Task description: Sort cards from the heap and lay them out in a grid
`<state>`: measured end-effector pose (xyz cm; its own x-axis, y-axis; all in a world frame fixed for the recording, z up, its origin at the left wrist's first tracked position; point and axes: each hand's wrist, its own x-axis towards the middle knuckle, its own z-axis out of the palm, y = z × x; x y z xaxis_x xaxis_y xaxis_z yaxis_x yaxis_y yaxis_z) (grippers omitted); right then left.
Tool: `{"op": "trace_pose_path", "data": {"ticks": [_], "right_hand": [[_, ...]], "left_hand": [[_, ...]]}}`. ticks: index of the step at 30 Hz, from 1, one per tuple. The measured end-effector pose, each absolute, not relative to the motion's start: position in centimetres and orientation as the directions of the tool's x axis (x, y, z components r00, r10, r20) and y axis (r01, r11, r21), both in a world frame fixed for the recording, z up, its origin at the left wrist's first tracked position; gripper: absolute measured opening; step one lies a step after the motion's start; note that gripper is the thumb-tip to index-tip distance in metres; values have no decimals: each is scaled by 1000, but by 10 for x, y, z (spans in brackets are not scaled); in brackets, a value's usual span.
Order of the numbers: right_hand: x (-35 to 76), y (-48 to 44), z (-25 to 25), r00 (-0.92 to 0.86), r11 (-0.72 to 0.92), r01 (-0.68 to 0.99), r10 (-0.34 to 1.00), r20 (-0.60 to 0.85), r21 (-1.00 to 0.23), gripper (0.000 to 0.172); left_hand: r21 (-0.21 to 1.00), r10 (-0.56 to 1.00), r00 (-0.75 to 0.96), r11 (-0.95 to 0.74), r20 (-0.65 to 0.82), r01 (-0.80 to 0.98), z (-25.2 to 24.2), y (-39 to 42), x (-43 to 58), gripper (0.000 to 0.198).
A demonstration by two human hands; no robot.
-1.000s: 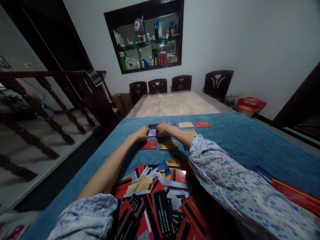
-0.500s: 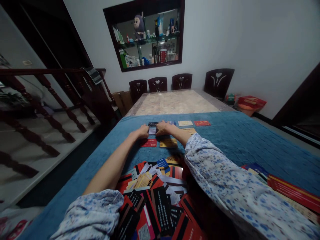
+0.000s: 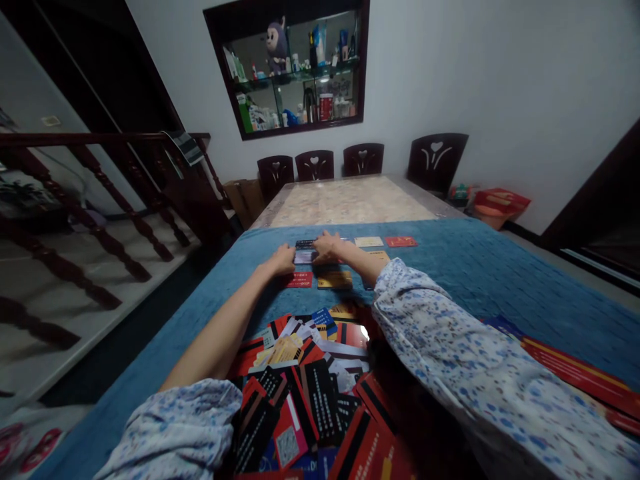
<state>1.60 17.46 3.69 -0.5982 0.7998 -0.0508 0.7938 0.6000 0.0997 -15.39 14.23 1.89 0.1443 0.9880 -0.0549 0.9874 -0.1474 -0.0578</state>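
A pale silvery card (image 3: 305,257) lies on the blue cloth (image 3: 240,267), just below a black card (image 3: 305,244). My left hand (image 3: 283,259), fingers curled, grips its left edge. At its right edge is my right hand (image 3: 329,247), thumb and fingers closed on the card; the fingertips are partly hidden. Nearer to me lie a red card (image 3: 300,280) and a gold card (image 3: 335,279). To the right are a cream card (image 3: 369,241), another red card (image 3: 401,241) and a yellow card (image 3: 379,255), partly covered by my right arm.
A heap of mixed cards (image 3: 305,373) fills the near side between my forearms. More red cards (image 3: 575,373) lie at the right, partly under my sleeve. Chairs (image 3: 315,165) stand beyond the table's bare far end (image 3: 345,200). A wooden railing (image 3: 100,200) runs along the left.
My right hand has shifted slightly and lifted a little at the pale card's right side. My left hand stays at its left edge. The whole view has tilted slightly.
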Motion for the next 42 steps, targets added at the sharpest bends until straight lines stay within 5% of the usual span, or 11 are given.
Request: {"op": "trace_pose_path", "data": {"ticks": [10,25,34,42], "right_hand": [[70,149,50,-618,611,783,786,31,121,34],[157,72,50,-639,635,768,750,171,81,19],[217,27,33,-712,741,671,656,250,-32,16],[246,0,16,-814,821,519,559,155,-238,48]], "left_hand": [[-74,987,155,-152,31,986,26,113,-141,44],[74,896,389,-412,214,908,20,58,-81,32],[102,851,500,-519,163,849,30,8,-24,32],[71,827,555,-561,93,825,37,-26,17,25]]}}
